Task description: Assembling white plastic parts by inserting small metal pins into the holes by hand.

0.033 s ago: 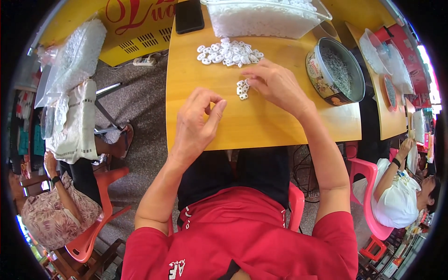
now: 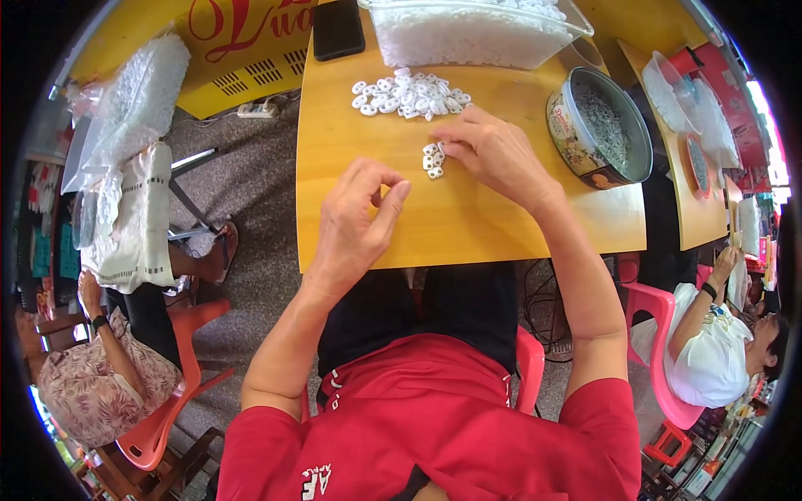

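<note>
On the yellow table, small white two-holed plastic pieces lie in a compact group in front of me. My right hand reaches in from the right, its thumb and forefinger closed at the group's upper edge on one of these pieces, which is partly hidden. To the left, my left hand hovers over the table with curled fingers and the thumb tip close to the forefinger. Anything in that pinch is too small or hidden to make out. Farther back spreads a loose pile of the same white pieces.
A clear plastic bin full of white pieces stands at the back. At right is a round tin holding small grey metallic parts. A black phone lies at the far left corner. Two people sit at either side.
</note>
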`<state>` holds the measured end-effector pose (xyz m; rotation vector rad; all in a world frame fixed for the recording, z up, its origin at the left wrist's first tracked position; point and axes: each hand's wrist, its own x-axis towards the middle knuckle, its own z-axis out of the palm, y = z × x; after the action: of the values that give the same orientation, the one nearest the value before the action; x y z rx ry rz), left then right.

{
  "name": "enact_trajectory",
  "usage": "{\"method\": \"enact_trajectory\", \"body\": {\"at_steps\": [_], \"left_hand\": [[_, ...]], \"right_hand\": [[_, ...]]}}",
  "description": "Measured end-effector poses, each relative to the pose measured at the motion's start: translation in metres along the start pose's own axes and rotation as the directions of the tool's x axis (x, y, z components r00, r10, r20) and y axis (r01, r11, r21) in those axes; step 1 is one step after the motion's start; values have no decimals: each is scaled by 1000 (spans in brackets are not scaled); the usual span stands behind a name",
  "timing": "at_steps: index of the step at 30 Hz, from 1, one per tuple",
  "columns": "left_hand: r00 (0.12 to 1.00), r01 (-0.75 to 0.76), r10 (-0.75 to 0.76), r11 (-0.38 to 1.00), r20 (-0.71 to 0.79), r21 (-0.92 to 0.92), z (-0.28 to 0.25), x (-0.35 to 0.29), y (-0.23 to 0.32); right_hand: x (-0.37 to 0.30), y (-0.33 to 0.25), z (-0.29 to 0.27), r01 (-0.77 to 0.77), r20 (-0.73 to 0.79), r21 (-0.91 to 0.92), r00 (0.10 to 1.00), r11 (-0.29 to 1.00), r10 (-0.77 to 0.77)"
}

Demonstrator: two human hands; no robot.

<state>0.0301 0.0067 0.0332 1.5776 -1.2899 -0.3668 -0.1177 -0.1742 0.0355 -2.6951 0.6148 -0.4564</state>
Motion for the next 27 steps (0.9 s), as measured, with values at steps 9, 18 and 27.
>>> {"method": "enact_trajectory", "body": {"at_steps": [9, 18, 27], "left_hand": [[997, -39, 43, 997, 69, -60, 21, -6, 6], [981, 188, -183, 853, 58, -487, 37, -9, 12], [995, -94, 93, 882, -26, -463, 44, -13, 26]], "right_hand": [[-2, 0, -5, -15, -11, 16, 1000, 1000, 15], [-35, -36, -34, -306, 199, 878, 933, 369, 300], [-68, -55, -33, -321, 341, 940, 884, -115, 321]]}}
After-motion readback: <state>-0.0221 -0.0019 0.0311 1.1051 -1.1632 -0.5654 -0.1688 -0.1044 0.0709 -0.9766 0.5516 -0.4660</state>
